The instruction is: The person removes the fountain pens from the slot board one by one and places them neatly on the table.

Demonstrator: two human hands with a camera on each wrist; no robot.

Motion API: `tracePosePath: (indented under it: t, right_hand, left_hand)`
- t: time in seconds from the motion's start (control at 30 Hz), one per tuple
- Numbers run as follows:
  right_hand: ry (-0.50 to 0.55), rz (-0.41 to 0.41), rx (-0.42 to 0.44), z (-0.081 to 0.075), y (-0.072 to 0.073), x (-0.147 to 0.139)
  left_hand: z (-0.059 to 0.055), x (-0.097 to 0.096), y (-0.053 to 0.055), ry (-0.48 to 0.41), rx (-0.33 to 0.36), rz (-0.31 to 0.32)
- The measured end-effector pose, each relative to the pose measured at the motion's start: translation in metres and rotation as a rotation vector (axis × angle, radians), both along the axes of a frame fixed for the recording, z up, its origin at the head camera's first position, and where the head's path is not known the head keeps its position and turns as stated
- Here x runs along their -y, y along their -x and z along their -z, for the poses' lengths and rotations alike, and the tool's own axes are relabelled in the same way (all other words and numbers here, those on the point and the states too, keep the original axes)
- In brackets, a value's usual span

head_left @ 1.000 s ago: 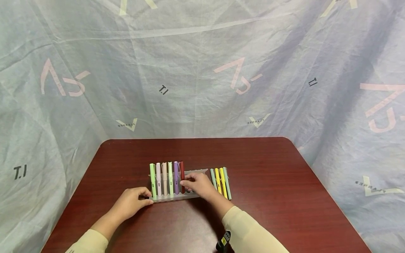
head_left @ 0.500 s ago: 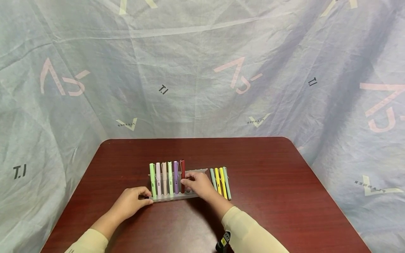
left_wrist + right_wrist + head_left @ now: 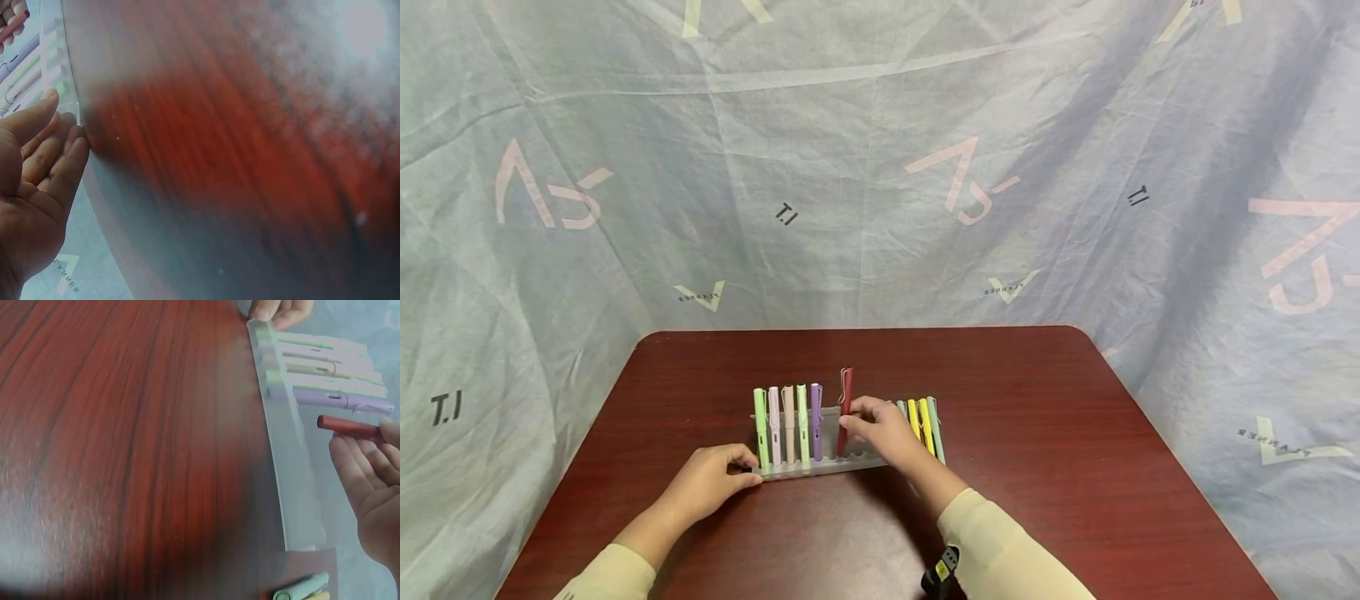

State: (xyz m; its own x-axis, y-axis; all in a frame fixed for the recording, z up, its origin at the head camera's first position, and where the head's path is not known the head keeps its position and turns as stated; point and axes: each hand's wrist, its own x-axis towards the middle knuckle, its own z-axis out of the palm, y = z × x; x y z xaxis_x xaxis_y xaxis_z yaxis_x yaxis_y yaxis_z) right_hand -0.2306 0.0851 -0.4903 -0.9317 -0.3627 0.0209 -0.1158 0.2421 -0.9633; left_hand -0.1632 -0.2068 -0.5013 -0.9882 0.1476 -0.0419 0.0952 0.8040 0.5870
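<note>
A translucent pen rack [image 3: 820, 469] stands on the table, its left part filled by a row of capped pens: light green [image 3: 760, 421], pale pink, beige, another light green and purple [image 3: 816, 421]. My left hand [image 3: 709, 481] holds the rack's left end between thumb and fingers. A dark red pen [image 3: 847, 387] is pinched in my right hand [image 3: 883, 429], clip upward and slightly tilted, above the rack to the right of the purple pen. From the right wrist, the red pen's lower end [image 3: 340, 425] points toward the rack, apart from its front strip [image 3: 284, 469].
Right of the rack lie several more pens, yellow [image 3: 927, 421] and grey-green [image 3: 936, 425], partly behind the right hand. The dark red wooden table [image 3: 1037, 467] reaches back to a grey printed cloth [image 3: 865, 250]. A small black device [image 3: 942, 573] hangs by the right sleeve.
The red pen has risen out of its place beside the purple pen and moved right with the right hand. The left hand and the rack have stayed put.
</note>
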Motion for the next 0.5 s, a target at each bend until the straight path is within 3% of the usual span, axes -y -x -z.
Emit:
tracePosePath:
  t: [0.27, 0.5]
  right_hand:
    - [0.0, -0.016, 0.022, 0.002, 0.001, -0.017]
    - [0.067, -0.01, 0.054, 0.007, 0.004, -0.032]
  left_hand:
    - [0.0, 0.0, 0.0, -0.001, 0.015, 0.001]
    - [-0.001, 0.0, 0.0, -0.001, 0.017, -0.003]
